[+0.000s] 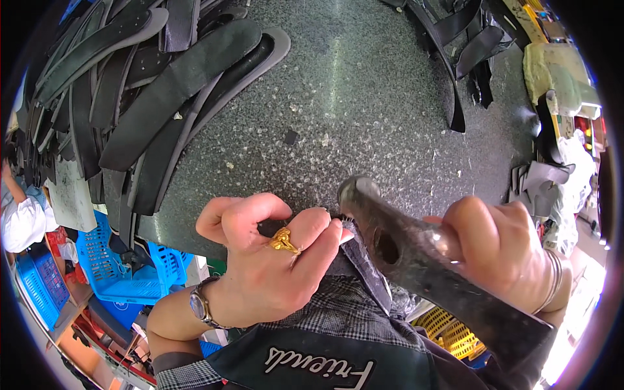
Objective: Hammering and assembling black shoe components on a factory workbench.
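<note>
My right hand (507, 250) is closed on a hammer, whose worn dark metal head (448, 286) slants across the view. The head's rounded face meets or hovers just over the near edge of the grey speckled work surface (338, 123); I cannot tell which. Close beside that face, my left hand (273, 260) pinches the end of a dark strip (367, 270) with a rough, frayed-looking edge. This strip hangs down over the near edge toward my apron (286, 357). The left fingers partly hide its end. The left hand wears a gold ring, with a watch (201, 304) at the wrist.
A pile of black curved strips (175, 91) covers the far left. More black strips (478, 55) lie far right, and dark cut pieces (539, 182) sit near the right edge. Blue baskets (123, 260) stand below left, yellow baskets (455, 335) below right. Another person's white sleeve (26, 221) shows far left.
</note>
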